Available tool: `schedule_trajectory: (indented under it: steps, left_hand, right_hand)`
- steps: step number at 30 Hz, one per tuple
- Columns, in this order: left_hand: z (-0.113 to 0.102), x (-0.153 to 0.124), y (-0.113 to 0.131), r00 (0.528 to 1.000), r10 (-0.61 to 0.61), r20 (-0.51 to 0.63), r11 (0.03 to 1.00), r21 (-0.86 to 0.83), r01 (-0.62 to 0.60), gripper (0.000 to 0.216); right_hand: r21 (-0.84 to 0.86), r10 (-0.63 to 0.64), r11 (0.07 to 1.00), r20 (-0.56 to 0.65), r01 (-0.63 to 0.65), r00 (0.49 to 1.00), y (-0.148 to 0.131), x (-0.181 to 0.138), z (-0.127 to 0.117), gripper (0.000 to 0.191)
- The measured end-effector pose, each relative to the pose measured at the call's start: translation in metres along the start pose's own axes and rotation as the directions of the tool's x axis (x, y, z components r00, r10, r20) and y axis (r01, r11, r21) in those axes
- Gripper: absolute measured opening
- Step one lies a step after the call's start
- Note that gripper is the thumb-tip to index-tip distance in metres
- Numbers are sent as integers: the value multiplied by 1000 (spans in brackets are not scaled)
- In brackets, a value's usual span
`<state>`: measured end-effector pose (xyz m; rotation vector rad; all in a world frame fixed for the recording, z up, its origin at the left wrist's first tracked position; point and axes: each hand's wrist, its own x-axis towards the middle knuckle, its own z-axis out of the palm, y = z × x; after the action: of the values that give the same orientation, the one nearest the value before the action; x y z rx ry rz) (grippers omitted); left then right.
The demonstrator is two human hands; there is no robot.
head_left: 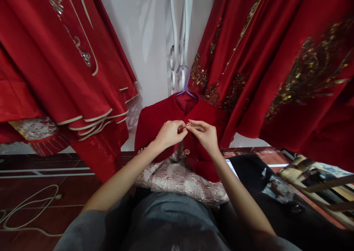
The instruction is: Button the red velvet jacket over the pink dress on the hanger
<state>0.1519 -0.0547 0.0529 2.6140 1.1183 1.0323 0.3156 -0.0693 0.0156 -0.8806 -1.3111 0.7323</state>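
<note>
A red jacket [155,114] hangs in front of me on a purple hanger [186,90]. At its front opening, just below the neckline, my two hands meet. My right hand [206,133] pinches a jewelled gold button [189,124] between thumb and fingertips. Closed at the jacket's other front edge, my left hand [170,133] has its fingertips against the red cloth beside that button. Lower on the front sits another gold flower-shaped button [186,152]. Under the jacket, a pale pink brocade garment [179,177] with gold lines lies across my lap.
Red garments with silver trim [99,85] hang at left, and red gowns with gold sequins [257,96] at right. Behind the hanger stands a white scrolled metal frame [174,33]. A pale cable [35,216] lies on the floor; a clear plastic bag [278,188] rests at right.
</note>
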Motion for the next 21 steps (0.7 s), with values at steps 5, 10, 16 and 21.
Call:
schedule_trajectory:
  steps: [5,10,16,21]
  left_hand:
    - [-4,4,1,999,31,42,998,49,-33,13]
    - [-3,8,0,992,87,96,982,157,-102,17]
    - [10,6,0,997,-53,50,999,14,53,13]
    - [20,1,-2,984,-167,66,959,-219,178,24]
  right_hand:
    - [-15,7,1000,13,-7,1000,0,0,-1,39]
    - [-51,-19,998,55,21,998,6,2,-3,38]
    - [-213,-85,970,158,118,984,7,2,-5,43]
    - [-485,-139,834,278,263,951,7,-7,0,89]
